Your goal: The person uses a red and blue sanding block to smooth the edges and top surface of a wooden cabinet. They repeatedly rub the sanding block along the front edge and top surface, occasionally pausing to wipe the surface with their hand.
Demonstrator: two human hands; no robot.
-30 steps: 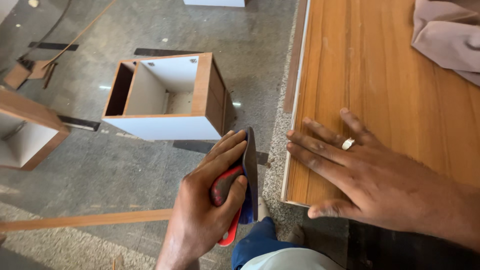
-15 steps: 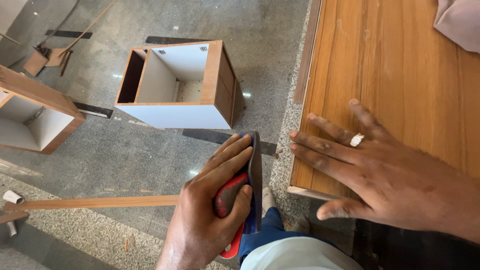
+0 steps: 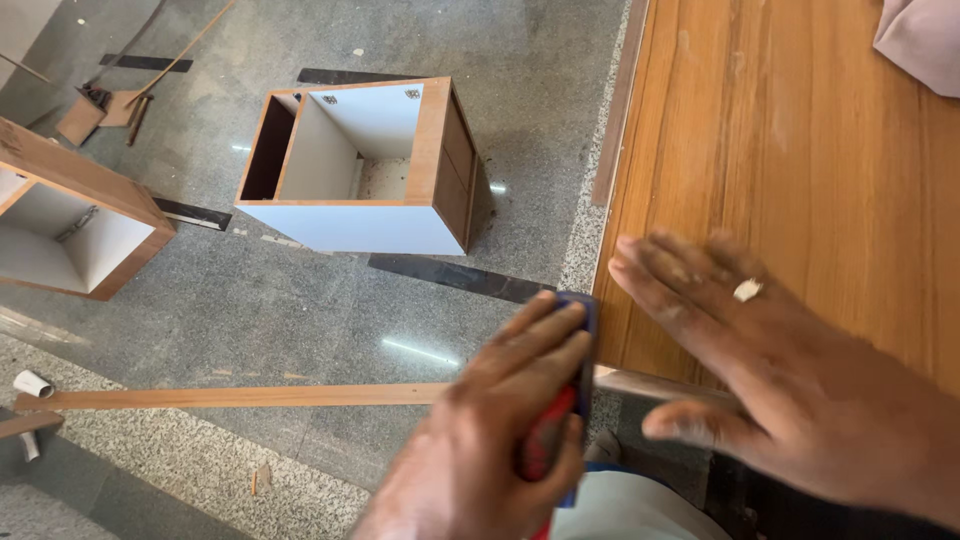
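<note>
Pressing my left hand (image 3: 490, 430), clamped on the trimmer (image 3: 560, 420), along the board (image 3: 800, 180) edge; slipping could nick my flat, open right hand (image 3: 790, 390).

panel (image 3: 800, 150): orange-brown woodgrain | tool (image 3: 548, 440): red, blue | floor (image 3: 480, 300): grey speckled

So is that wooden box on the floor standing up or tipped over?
Tipped over. The cabinet box lies on its side on the granite floor, its open, empty white inside showing.

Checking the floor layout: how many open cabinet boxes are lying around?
2: one cabinet box on the floor ahead of the left hand, another cut off at the left edge. More may lie outside the frame.
</note>
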